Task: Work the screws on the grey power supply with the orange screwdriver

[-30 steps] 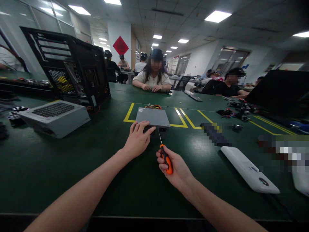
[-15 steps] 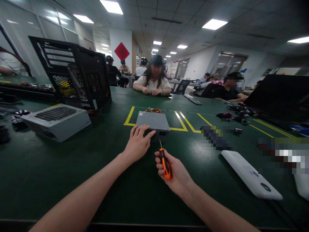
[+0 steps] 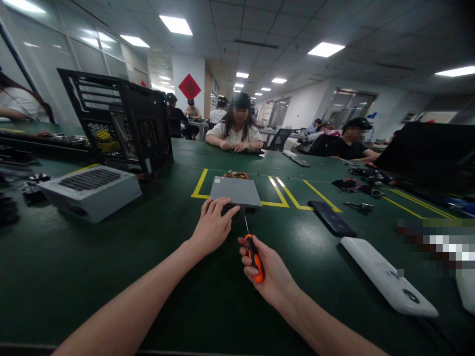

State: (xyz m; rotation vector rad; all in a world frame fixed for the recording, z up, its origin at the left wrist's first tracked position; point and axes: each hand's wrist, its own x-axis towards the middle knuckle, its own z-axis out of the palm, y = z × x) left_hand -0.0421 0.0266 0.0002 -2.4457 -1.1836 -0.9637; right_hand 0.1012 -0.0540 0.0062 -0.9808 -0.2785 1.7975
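A grey metal computer power supply unit (image 3: 237, 192) lies flat on the green table, a bundle of coloured wires (image 3: 236, 175) at its far side. My left hand (image 3: 213, 225) holds it by the near edge, several fingers over the top and front. In my right hand (image 3: 272, 269) is a screwdriver (image 3: 254, 259) with an orange and black handle, fingers wrapped round it. Its thin shaft points up and away to the unit's near face, beside the power socket. The tip's exact contact with a screw is too small to make out.
An open black computer case (image 3: 129, 123) stands at the left, behind a second grey power supply unit (image 3: 91, 190). Rightward lie a dark phone (image 3: 331, 217), a white rounded device (image 3: 388, 274) and loose cables (image 3: 349, 185). Across the table sits another person (image 3: 237, 126).
The whole scene sits slightly lower in view as the camera has tilted. Both hands, the screwdriver and the power supply unit keep nearly the same positions relative to one another.
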